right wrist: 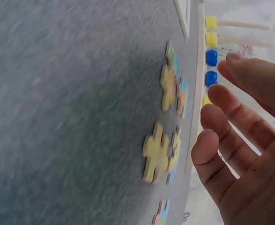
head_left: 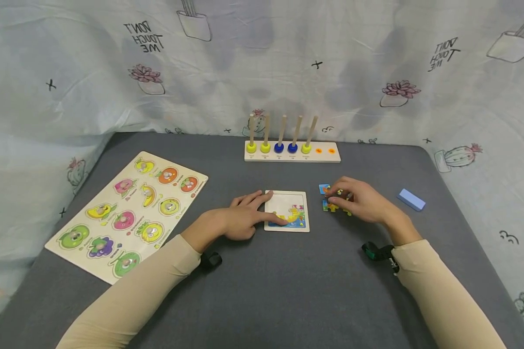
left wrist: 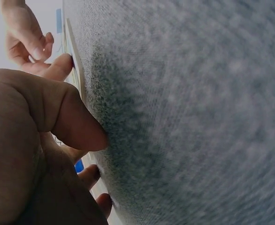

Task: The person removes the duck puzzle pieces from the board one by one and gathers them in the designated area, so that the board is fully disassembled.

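My left hand (head_left: 242,219) reaches over a small square jigsaw board (head_left: 284,199), its index finger extended onto the partly filled picture. Pieces in yellow, blue and green (head_left: 299,220) fill the board's lower right, while the upper area shows bare wood. In the left wrist view the thumb (left wrist: 83,124) is near the cloth. My right hand (head_left: 360,199) hovers over several loose jigsaw pieces (head_left: 330,207), fingers loosely bent. Nothing sits between thumb and fingers (right wrist: 205,147) in the right wrist view, and the yellow pieces (right wrist: 155,152) lie apart from them on the cloth.
A large fruit peg puzzle (head_left: 157,203) lies at the left. At the back stands a board with upright pegs (head_left: 292,157) carrying yellow and blue beads. A blue block (head_left: 412,199) lies to the right. A printed curtain (head_left: 262,63) hangs behind the grey table (head_left: 279,291).
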Demonstrator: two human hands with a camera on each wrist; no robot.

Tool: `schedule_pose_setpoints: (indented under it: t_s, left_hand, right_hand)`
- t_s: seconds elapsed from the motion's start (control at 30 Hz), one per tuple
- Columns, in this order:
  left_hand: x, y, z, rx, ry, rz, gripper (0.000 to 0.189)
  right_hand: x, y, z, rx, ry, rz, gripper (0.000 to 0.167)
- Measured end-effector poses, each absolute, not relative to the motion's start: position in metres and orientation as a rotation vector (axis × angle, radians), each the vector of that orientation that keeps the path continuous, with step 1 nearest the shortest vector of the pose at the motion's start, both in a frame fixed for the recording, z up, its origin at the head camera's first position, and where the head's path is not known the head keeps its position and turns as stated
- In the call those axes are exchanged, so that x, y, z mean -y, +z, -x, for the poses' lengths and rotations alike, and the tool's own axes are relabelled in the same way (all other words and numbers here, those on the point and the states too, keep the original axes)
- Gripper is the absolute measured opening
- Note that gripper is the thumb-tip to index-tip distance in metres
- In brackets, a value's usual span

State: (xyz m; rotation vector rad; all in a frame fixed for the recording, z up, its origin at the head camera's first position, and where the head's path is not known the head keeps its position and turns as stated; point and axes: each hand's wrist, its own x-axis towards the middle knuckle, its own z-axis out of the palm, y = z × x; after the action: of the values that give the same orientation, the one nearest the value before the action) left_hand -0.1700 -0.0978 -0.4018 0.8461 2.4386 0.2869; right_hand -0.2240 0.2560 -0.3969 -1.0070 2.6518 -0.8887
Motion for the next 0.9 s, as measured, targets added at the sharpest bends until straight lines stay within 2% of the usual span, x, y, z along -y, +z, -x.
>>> schedule_pose_setpoints:
  t_s: [0.9]
  left_hand:
    - [0.096,-0.399,0.171,-2.405,0.258,-0.828,0.081]
  right_hand:
    - [-0.193,-0.407,0.235,-2.482,-0.992,1.125,0.018]
